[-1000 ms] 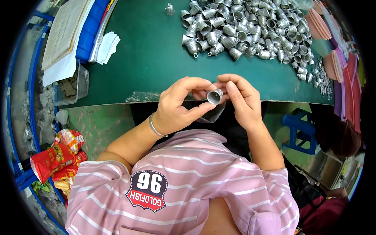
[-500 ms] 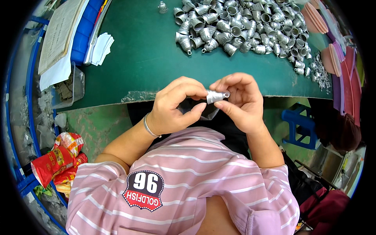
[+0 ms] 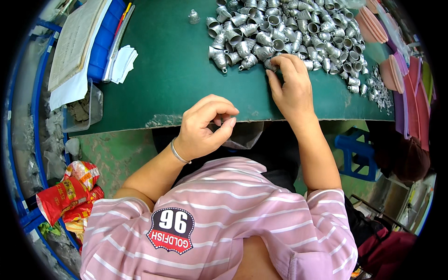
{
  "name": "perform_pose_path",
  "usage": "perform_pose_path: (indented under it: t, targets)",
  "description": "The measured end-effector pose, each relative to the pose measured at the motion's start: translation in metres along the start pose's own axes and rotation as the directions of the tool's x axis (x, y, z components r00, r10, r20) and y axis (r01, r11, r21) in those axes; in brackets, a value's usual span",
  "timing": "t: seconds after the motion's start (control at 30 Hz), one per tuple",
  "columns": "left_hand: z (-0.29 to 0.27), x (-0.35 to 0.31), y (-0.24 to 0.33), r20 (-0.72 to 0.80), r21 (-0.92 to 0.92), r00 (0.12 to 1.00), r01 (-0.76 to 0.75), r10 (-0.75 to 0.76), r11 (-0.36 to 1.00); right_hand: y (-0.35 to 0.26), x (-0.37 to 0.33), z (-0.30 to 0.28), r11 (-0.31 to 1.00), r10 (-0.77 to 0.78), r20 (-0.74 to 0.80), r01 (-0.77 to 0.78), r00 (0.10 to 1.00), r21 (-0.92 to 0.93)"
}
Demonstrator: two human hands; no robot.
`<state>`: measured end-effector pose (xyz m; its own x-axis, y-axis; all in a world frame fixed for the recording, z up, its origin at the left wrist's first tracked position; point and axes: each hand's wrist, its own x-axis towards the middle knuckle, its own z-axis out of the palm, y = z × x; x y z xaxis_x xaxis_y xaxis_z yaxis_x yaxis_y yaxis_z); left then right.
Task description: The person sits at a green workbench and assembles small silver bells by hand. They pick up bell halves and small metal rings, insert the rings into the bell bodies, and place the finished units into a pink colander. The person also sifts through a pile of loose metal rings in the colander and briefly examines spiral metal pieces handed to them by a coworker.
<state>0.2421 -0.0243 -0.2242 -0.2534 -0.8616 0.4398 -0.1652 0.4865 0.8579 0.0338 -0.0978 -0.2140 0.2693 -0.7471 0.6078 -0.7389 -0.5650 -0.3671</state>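
Observation:
Reaching forward over the green table, my right hand (image 3: 294, 88) is at the near edge of a heap of silver-grey metal bells (image 3: 289, 32). Its thumb and fingers close around one small metal bell (image 3: 269, 64), which the fingertips partly cover. Closer to my body, just over the table's front edge, hangs my left hand (image 3: 205, 122) with curled fingers and a small gap between thumb and forefinger. Its palm is hidden, and I cannot make out what it holds, if anything. Below it, a clear plastic bag (image 3: 247, 137) shows at my lap.
One bell (image 3: 193, 17) stands apart on the green table (image 3: 158, 70). Small metal bits (image 3: 380, 91) lie right of the heap, beside pink bins (image 3: 392, 74). At left are a blue tray (image 3: 100, 51), paper slips (image 3: 123, 65) and a clear box (image 3: 95, 105). A blue stool (image 3: 357, 151) stands below right.
The bell that was between both hands is out of sight. My right hand has moved forward and onto a bell at the heap's edge. My left hand stays nearly in place.

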Motion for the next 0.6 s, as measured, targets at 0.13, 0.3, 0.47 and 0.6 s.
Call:
perform_pose_path:
  t: [0.13, 0.3, 0.47, 0.6]
  targets:
    - [-0.002, 0.000, -0.002, -0.020, -0.019, 1.000, 0.008, -0.008, 1.000, -0.012, -0.002, -0.008, 0.987, 0.089, 0.111, -0.072, 0.990, -0.144]
    - [-0.002, -0.002, -0.002, -0.013, -0.042, 0.999, 0.036, -0.037, 0.998, -0.014, -0.006, -0.026, 0.989, 0.131, 0.259, -0.144, 0.957, 0.031]
    - [0.006, 0.004, 0.004, -0.072, -0.098, 0.991, 0.109, -0.116, 0.989, -0.040, -0.025, -0.019, 0.370, 0.234, 0.463, -0.518, 0.855, 0.771]
    - [0.004, 0.003, 0.000, -0.056, -0.120, 0.991, 0.111, -0.119, 0.987, -0.054, -0.031, -0.017, 0.202, 0.234, 0.527, -0.571, 0.817, 0.796]
